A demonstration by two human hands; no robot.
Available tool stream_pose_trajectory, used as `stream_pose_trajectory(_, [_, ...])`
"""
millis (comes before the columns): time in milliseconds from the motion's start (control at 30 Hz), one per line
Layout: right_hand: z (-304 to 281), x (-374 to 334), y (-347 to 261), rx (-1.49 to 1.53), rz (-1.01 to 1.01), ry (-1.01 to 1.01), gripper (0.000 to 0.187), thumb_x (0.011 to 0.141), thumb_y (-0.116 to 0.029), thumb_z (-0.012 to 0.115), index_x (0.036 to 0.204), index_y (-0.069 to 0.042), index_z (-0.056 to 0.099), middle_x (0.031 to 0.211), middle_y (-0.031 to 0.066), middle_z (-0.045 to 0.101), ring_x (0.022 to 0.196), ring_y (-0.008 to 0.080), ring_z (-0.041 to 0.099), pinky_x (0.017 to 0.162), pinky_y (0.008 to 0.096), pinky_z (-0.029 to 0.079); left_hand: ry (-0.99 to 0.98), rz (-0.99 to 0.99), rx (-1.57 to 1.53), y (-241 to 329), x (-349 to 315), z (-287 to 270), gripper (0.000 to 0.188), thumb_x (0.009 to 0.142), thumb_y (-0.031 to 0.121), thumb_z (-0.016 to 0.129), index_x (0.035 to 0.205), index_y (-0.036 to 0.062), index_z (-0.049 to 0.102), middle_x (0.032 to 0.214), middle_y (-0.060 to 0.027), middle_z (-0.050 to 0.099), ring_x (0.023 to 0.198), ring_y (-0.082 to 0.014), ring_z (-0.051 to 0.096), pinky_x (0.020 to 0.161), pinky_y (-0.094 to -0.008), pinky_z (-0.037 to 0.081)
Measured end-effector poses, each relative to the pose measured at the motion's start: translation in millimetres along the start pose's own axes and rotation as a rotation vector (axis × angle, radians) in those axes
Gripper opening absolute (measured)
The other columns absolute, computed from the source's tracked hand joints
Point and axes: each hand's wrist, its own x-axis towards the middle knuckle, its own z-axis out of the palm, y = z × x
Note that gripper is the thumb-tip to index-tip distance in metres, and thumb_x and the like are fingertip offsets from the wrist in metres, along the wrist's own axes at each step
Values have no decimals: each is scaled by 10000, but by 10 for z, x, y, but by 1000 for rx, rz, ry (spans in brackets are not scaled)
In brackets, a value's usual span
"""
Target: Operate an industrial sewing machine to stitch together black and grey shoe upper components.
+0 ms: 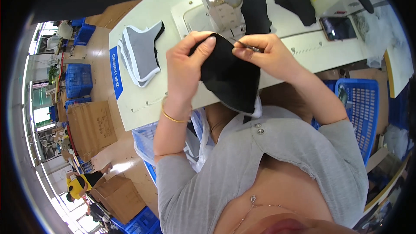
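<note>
My left hand (pixel 189 60) pinches the upper edge of a black fabric piece (pixel 229 76) between thumb and fingers. The piece hangs down toward my lap, its lower edge pale-lined. In my right hand (pixel 271 56) is a small dark metal tool, apparently thread snips (pixel 249 47), with its tip by the fabric's upper right edge. Just beyond both hands stands the sewing machine (pixel 223 6). To the left on the table lies a stack of grey and white cut pieces (pixel 141 54) with a black edge.
Black fabric pieces (pixel 294 4) lie on the white sewing table (pixel 312 45) behind the machine, near a phone (pixel 340 29). A blue basket (pixel 362 112) stands at right; a plastic bag (pixel 197 141) hangs below the table's edge. Cardboard boxes (pixel 91 128) and a person in yellow (pixel 78 186) are at left.
</note>
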Motion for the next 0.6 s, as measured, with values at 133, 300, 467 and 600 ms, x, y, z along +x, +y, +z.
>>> stream_pose_trajectory(133, [97,110,-180,34,52,127,222,905,-173,680,953,43,700,737,4,654,712,31,532,629,223,437,-92,-172,-163,187,407,-201,154,848,71,735,968,-23,709,876,-36,696,735,-88,626,682,-218,506])
stream_pose_trajectory(300, [66,352,-135,119,23,226,205,889,-151,679,922,48,716,717,-11,661,687,21,522,612,218,432,-136,-146,-207,276,777,-215,156,824,30,735,958,-29,679,854,-66,687,738,-114,641,689,-231,525])
stream_pose_trajectory(467, [25,534,-179,184,2,254,201,889,-152,679,912,42,727,732,-18,673,696,11,527,623,209,441,-109,-146,-316,369,970,-243,146,823,-47,700,736,36,616,854,-92,683,731,-123,642,674,-237,535])
stream_pose_trajectory(600, [-4,578,-133,204,-6,258,207,889,-158,685,909,43,728,733,-17,672,693,11,528,623,205,439,-82,-194,-222,392,1028,-240,170,819,-63,691,755,45,576,876,-112,688,760,-144,665,693,-247,555])
